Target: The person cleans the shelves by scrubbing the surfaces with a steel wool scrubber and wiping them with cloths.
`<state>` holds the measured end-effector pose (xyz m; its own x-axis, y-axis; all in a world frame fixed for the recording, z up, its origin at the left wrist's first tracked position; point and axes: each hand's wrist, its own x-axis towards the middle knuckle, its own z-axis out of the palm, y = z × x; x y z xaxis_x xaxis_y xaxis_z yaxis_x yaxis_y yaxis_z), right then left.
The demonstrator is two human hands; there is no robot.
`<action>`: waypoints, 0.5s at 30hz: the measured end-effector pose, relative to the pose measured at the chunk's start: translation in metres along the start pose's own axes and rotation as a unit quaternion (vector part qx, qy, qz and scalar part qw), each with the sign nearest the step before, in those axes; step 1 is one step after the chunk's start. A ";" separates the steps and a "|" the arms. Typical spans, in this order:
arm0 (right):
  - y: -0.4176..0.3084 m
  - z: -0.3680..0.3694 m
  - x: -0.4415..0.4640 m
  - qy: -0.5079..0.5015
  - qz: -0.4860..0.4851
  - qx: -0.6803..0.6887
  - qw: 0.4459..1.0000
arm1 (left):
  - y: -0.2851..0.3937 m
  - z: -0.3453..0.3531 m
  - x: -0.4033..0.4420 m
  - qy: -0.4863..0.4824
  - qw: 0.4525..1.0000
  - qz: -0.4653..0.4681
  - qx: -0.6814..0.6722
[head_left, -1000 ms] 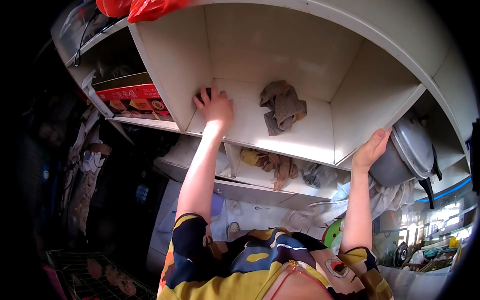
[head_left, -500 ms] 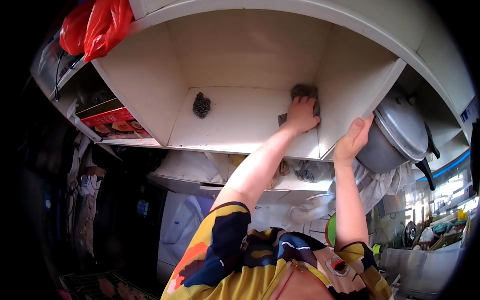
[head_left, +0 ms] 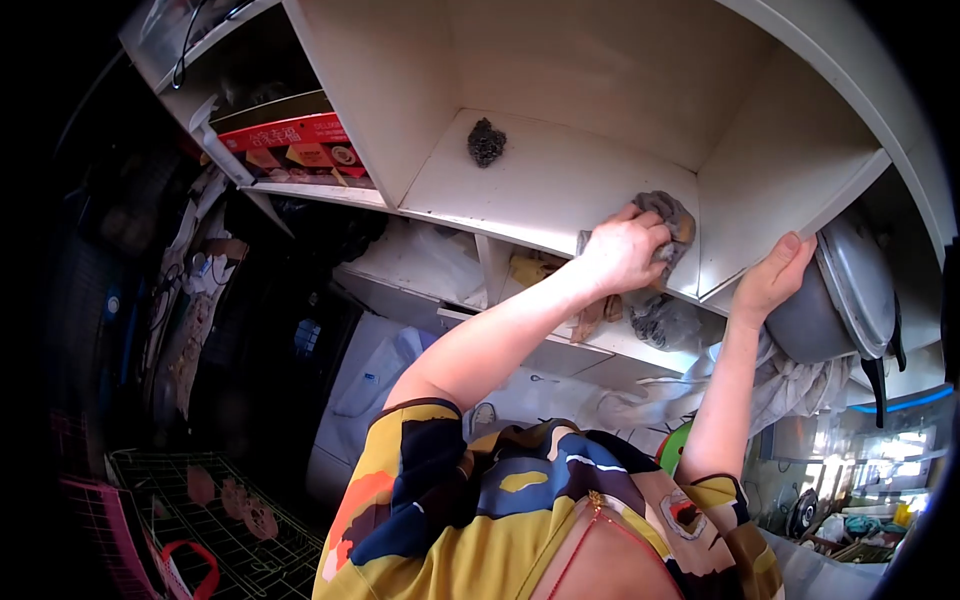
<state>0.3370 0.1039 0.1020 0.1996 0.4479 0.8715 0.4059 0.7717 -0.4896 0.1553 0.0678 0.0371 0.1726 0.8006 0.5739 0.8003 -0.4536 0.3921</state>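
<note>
My left hand is closed on a crumpled grey-brown cloth at the front right of the white shelf compartment. Farther back on the same board, towards the left, lies a dark metal scouring ball, touched by neither hand. My right hand grips the front edge of the upright divider; its thumb shows, while the other fingers are mostly hidden.
Right of the divider sits a grey metal pot with black handles. A red box fills the left compartment. Below are plastic bags and a pale draped cloth. A wire rack stands at lower left.
My left hand has left the scouring ball at the left, taken hold of the cloth, and brought it from the back right corner to the front edge. My right hand stays on the divider.
</note>
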 end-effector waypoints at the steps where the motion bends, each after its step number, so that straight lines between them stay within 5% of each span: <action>1: 0.002 -0.001 0.000 -0.005 0.010 0.011 1.000 | -0.010 -0.013 -0.008 0.020 1.000 -0.021 0.006; 11: -0.002 0.001 -0.001 0.002 0.024 0.037 0.999 | -0.135 -0.173 -0.106 0.036 0.978 -0.118 0.166; 15: -0.002 -0.001 -0.003 -0.003 0.052 0.048 0.997 | -0.132 -0.160 -0.116 0.097 0.963 -0.124 0.218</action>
<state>0.3362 0.1010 0.1006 0.2312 0.5307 0.8154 0.2959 0.7601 -0.5786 -0.0624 -0.0277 0.0342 -0.1310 0.7554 0.6420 0.9757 -0.0165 0.2185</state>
